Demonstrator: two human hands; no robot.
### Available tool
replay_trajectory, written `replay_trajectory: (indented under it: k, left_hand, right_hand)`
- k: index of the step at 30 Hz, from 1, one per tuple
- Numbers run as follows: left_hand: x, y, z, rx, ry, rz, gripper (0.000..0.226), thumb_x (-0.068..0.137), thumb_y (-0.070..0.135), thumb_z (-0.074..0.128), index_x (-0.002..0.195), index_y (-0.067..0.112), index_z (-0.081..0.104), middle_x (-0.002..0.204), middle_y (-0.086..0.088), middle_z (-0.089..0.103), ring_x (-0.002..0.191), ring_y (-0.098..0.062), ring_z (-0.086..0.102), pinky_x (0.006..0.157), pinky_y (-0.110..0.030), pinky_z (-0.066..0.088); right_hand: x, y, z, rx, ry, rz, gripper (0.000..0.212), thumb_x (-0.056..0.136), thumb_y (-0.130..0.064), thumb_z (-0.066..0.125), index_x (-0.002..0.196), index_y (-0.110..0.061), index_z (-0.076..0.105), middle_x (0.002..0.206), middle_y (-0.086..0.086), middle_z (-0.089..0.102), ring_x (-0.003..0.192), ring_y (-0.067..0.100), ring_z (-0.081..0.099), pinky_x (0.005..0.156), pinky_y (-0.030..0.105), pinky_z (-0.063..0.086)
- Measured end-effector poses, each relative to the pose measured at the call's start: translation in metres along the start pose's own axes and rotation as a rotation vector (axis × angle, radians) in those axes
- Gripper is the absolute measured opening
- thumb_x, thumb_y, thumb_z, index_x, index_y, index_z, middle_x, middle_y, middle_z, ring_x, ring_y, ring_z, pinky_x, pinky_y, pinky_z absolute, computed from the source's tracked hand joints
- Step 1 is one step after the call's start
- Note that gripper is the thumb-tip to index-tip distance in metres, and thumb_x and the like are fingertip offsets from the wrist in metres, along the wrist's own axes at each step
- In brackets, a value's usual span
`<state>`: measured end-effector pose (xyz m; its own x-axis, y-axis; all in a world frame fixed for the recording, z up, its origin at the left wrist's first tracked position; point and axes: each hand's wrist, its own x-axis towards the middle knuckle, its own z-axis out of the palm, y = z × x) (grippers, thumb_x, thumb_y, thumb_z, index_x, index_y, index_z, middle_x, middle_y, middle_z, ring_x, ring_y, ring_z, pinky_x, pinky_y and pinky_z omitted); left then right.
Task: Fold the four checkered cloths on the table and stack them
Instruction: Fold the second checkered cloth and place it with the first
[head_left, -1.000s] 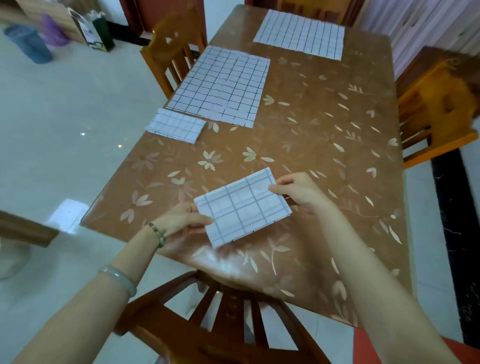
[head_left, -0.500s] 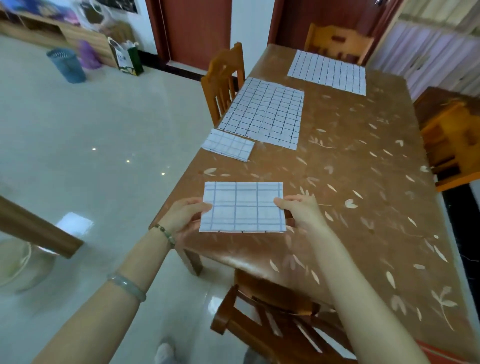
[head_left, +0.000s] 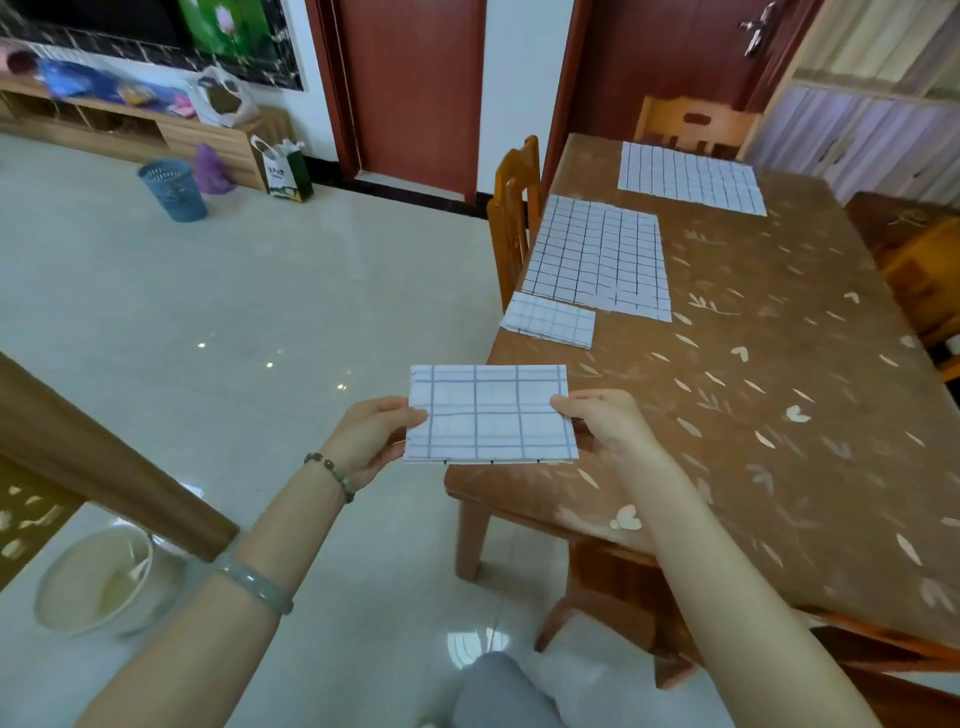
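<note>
Nothing can be read; the print on the green and white paper bag (head_left: 284, 169) is too blurred

I'm seeing a white folded cloth (head_left: 491, 413) with blue-violet checks, black-gridded white cloths (head_left: 597, 257) beyond, a brown bench (head_left: 779, 415) with pale leaf print, and a blue bin (head_left: 174, 189).

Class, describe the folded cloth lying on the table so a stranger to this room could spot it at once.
Follow the left edge of the long brown table. The folded cloth lies there, just in front of a big spread cloth. It alone is both folded small and lying on the table; the held cloth is off it.
</note>
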<state>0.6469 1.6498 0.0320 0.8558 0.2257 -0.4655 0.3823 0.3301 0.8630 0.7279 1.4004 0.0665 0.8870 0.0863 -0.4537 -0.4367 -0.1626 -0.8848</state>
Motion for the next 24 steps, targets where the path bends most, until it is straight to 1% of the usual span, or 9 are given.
replay_trajectory:
  k: [2,5,8,11,15,19,20,22,24]
  left_hand:
    - [0.01,0.004,-0.009,-0.008,0.001,-0.011,0.009,0.088,-0.002,0.059,0.094,0.0,0.065,0.089,-0.013,0.071,0.081,-0.022,0.068,0.066,-0.027,0.058]
    - [0.033,0.009,-0.017,0.023,-0.006,-0.034,0.01,0.087,-0.002,0.06,0.095,0.0,0.065,0.093,-0.014,0.071,0.085,-0.023,0.067,0.068,-0.028,0.059]
    - [0.062,0.018,-0.024,0.056,-0.018,-0.05,0.013,0.087,-0.002,0.06,0.098,0.0,0.065,0.096,-0.014,0.071,0.088,-0.023,0.067,0.066,-0.026,0.058]
    - [0.099,0.034,-0.032,0.084,-0.043,-0.068,0.011,0.087,-0.002,0.059,0.096,0.0,0.065,0.093,-0.013,0.071,0.085,-0.022,0.068,0.065,-0.025,0.058]
    - [0.155,0.067,-0.035,0.148,-0.074,-0.098,0.011,0.087,-0.003,0.059,0.096,-0.002,0.065,0.093,-0.014,0.071,0.083,-0.021,0.068,0.065,-0.025,0.057]
    - [0.204,0.1,-0.031,0.238,-0.127,-0.131,0.009,0.086,-0.003,0.06,0.094,-0.003,0.065,0.096,-0.016,0.072,0.089,-0.024,0.07,0.073,-0.029,0.059]
    - [0.216,0.107,-0.029,0.273,-0.151,-0.131,0.01,0.086,-0.002,0.061,0.095,-0.004,0.064,0.097,-0.016,0.072,0.091,-0.025,0.07,0.076,-0.03,0.058]
    - [0.236,0.118,-0.025,0.319,-0.182,-0.142,0.014,0.086,-0.002,0.061,0.099,-0.007,0.063,0.1,-0.016,0.072,0.094,-0.025,0.069,0.074,-0.028,0.058]
    - [0.252,0.123,-0.02,0.37,-0.215,-0.147,0.015,0.085,-0.002,0.062,0.099,-0.006,0.063,0.098,-0.014,0.072,0.09,-0.022,0.07,0.069,-0.024,0.057]
  right_hand:
    - [0.005,-0.003,0.011,-0.009,0.002,0.01,0.002,0.083,-0.003,0.07,0.084,-0.002,0.069,0.08,0.013,0.071,0.063,0.02,0.067,0.049,0.025,0.053]
    - [0.022,-0.006,0.023,-0.029,0.033,0.008,0.009,0.082,-0.004,0.07,0.09,0.0,0.069,0.086,0.014,0.072,0.068,0.022,0.068,0.054,0.028,0.054]
    - [0.047,-0.01,0.038,-0.046,0.077,-0.001,0.003,0.082,-0.006,0.071,0.082,-0.006,0.068,0.086,0.01,0.072,0.077,0.023,0.068,0.071,0.037,0.057]
    - [0.085,-0.015,0.051,-0.052,0.095,0.01,0.006,0.081,-0.008,0.073,0.079,-0.01,0.067,0.089,0.009,0.072,0.089,0.027,0.068,0.087,0.047,0.054]
    - [0.14,-0.028,0.069,0.004,0.124,0.035,0.008,0.08,-0.008,0.074,0.085,-0.009,0.067,0.09,0.008,0.071,0.09,0.026,0.067,0.088,0.048,0.053]
    - [0.184,-0.045,0.075,0.11,0.145,0.089,0.024,0.08,-0.006,0.073,0.101,0.001,0.065,0.097,0.01,0.07,0.09,0.025,0.066,0.072,0.039,0.055]
    - [0.194,-0.048,0.074,0.129,0.154,0.096,0.027,0.079,-0.006,0.074,0.103,0.002,0.064,0.1,0.012,0.07,0.091,0.026,0.067,0.071,0.039,0.055]
    - [0.207,-0.053,0.073,0.144,0.179,0.107,0.028,0.077,-0.007,0.075,0.102,0.002,0.065,0.101,0.013,0.07,0.094,0.029,0.066,0.075,0.043,0.056]
    - [0.217,-0.056,0.07,0.151,0.213,0.123,0.029,0.077,-0.007,0.076,0.102,0.002,0.065,0.102,0.013,0.07,0.097,0.03,0.066,0.082,0.045,0.055]
